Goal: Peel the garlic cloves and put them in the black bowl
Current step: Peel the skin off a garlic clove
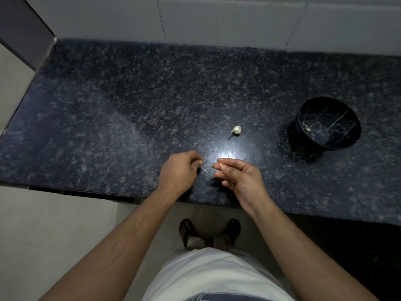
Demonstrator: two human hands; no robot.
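Both grips work close together over the dark speckled granite table [108, 118], the right hand [238, 177] pinching a small pale garlic clove [217, 165] between thumb and fingertips and the left hand [180, 170] curled on a wisp of papery skin [204, 169], apparently to strip it, while a pale unpeeled garlic piece [236, 130] waits just beyond them and the round black marbled bowl [347, 118], well off to the right, holds one pale bit.

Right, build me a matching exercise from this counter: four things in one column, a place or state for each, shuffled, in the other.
Things:
1. small white garlic bulb
2. black marbled bowl
3. left hand
4. pale peeled clove

Places or states:
A. inside the bowl
B. far right on the dark speckled granite counter
C. fingers curled, pinching a wisp of skin
D. alone mid-counter, beyond the hands

Pairs: 1-D, 2-B, 3-C, 4-A
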